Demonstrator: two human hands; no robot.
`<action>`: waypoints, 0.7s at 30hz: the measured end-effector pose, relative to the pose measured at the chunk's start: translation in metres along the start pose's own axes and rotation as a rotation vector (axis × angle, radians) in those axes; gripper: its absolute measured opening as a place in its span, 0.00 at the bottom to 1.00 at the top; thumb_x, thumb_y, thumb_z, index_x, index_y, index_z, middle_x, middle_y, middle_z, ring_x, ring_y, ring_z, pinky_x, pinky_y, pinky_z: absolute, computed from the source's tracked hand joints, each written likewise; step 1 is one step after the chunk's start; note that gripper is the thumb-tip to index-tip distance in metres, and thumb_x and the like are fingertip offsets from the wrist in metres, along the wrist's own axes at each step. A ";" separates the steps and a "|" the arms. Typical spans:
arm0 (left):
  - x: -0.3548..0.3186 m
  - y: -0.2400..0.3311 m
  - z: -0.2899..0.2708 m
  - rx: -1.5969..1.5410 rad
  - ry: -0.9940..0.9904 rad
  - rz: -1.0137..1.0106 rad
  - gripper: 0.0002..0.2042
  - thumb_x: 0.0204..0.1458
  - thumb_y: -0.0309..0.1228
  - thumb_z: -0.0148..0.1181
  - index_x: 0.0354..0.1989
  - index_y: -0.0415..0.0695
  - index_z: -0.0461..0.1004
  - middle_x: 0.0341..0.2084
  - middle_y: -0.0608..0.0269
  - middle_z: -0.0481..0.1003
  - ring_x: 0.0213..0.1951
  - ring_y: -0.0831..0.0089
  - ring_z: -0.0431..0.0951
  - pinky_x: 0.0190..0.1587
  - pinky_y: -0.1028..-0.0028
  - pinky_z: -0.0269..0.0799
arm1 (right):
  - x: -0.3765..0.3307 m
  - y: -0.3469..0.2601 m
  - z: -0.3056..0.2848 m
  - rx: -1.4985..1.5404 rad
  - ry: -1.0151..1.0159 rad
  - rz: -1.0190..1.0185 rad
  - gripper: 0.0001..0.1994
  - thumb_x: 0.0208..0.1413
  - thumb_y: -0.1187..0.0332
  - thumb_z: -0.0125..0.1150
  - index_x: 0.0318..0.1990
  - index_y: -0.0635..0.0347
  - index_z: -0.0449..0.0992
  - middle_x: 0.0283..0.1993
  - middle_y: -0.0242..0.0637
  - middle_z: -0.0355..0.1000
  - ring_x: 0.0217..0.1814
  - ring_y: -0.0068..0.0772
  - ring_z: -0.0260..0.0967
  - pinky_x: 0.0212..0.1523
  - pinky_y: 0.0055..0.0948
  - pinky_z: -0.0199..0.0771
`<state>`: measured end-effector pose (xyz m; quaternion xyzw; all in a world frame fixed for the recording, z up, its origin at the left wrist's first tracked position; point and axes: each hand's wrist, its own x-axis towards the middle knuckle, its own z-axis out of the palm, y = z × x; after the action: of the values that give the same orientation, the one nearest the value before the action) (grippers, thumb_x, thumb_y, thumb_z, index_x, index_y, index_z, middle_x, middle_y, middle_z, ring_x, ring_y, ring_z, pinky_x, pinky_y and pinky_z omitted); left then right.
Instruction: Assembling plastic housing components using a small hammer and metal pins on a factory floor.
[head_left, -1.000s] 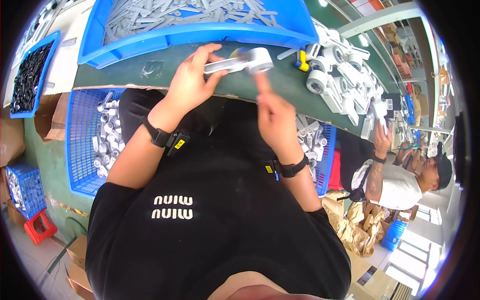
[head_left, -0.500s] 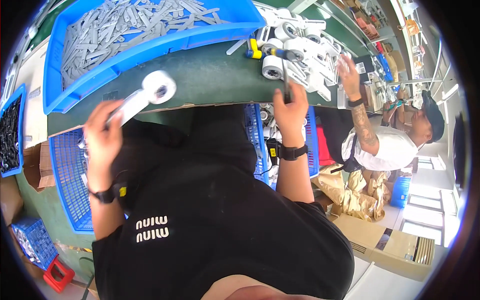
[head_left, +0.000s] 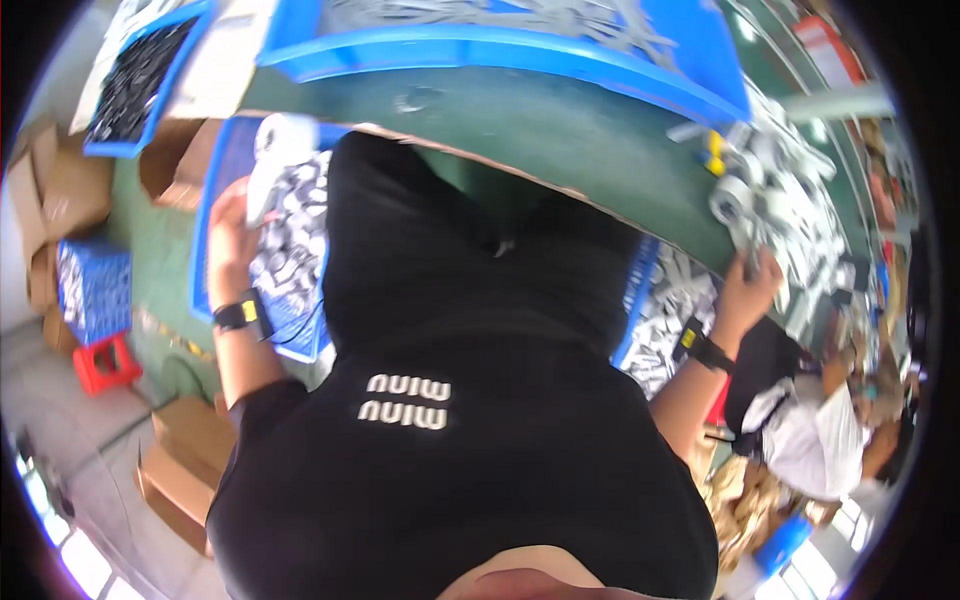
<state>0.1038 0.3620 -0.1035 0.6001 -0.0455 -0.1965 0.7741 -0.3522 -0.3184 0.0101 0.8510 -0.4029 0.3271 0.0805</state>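
1. Nearest to me, the person is wearing a black top [head_left: 470,420] with pale printed lettering on its front, and both arms are reaching out wide from it, each with a black wristband.

2. The left hand [head_left: 232,240] is closing its fingers round a white part [head_left: 272,165], a long handle with a round head, and is holding it over the blue crate [head_left: 290,250] at the left side, which is already holding many white parts. I would judge this part is about to be dropped in with the rest.

3. The right hand [head_left: 748,290] is reaching to the table edge at the right, fingers curling on a grey piece [head_left: 752,245] from the heap [head_left: 790,200] of white and grey parts; the grip is blurred, so I cannot tell how firmly it is pinching. A second crate [head_left: 665,320] of parts is sitting just below that hand.

4. The green table [head_left: 540,130] is running across the middle, with a small yellow item [head_left: 714,152] near the heap.

5. Beyond it, a big blue tray [head_left: 520,45] is still lying full of grey strips, so much work seems left.

6. Far left, a smaller blue tray [head_left: 135,85] is holding dark pieces; brown cartons [head_left: 55,190] are standing beside it, and a red stool [head_left: 105,362] is sitting on the floor.

7. Lower right, another worker in white [head_left: 820,440] is bending near more cartons.
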 end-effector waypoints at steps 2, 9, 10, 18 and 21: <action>-0.015 0.023 0.048 -0.185 -0.184 -0.005 0.19 0.72 0.34 0.60 0.64 0.32 0.76 0.56 0.48 0.83 0.51 0.58 0.86 0.48 0.60 0.88 | -0.003 -0.001 0.003 0.089 -0.014 0.015 0.21 0.63 0.64 0.75 0.61 0.61 0.84 0.57 0.49 0.73 0.57 0.53 0.76 0.57 0.46 0.79; -0.029 0.043 0.091 -0.088 -0.370 0.126 0.24 0.72 0.35 0.63 0.69 0.31 0.72 0.63 0.45 0.79 0.62 0.54 0.82 0.55 0.54 0.85 | -0.003 -0.051 0.003 0.178 0.005 -0.068 0.19 0.63 0.66 0.75 0.59 0.61 0.84 0.56 0.47 0.74 0.56 0.51 0.77 0.57 0.43 0.79; -0.026 0.042 0.088 -0.095 -0.358 0.132 0.24 0.71 0.34 0.63 0.69 0.31 0.72 0.63 0.45 0.79 0.62 0.53 0.82 0.57 0.53 0.84 | -0.004 -0.062 0.001 0.258 -0.023 -0.040 0.19 0.62 0.67 0.76 0.58 0.60 0.84 0.56 0.47 0.75 0.57 0.51 0.77 0.58 0.43 0.78; -0.012 -0.012 -0.005 0.483 -0.088 0.227 0.24 0.70 0.38 0.64 0.68 0.35 0.74 0.60 0.52 0.80 0.60 0.60 0.81 0.61 0.56 0.79 | -0.003 -0.150 -0.006 0.611 -0.207 -0.130 0.19 0.58 0.72 0.78 0.57 0.56 0.86 0.57 0.46 0.78 0.48 0.45 0.84 0.45 0.35 0.86; -0.017 -0.080 -0.088 0.760 0.112 0.152 0.25 0.71 0.41 0.64 0.68 0.38 0.73 0.59 0.56 0.79 0.61 0.62 0.78 0.63 0.59 0.78 | 0.005 -0.186 -0.017 0.783 -0.397 -0.117 0.17 0.59 0.70 0.78 0.56 0.60 0.86 0.49 0.45 0.83 0.46 0.44 0.84 0.45 0.33 0.82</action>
<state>0.0956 0.4318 -0.2003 0.8487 -0.1170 -0.0746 0.5104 -0.2213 -0.1916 0.0496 0.8850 -0.2075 0.2802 -0.3085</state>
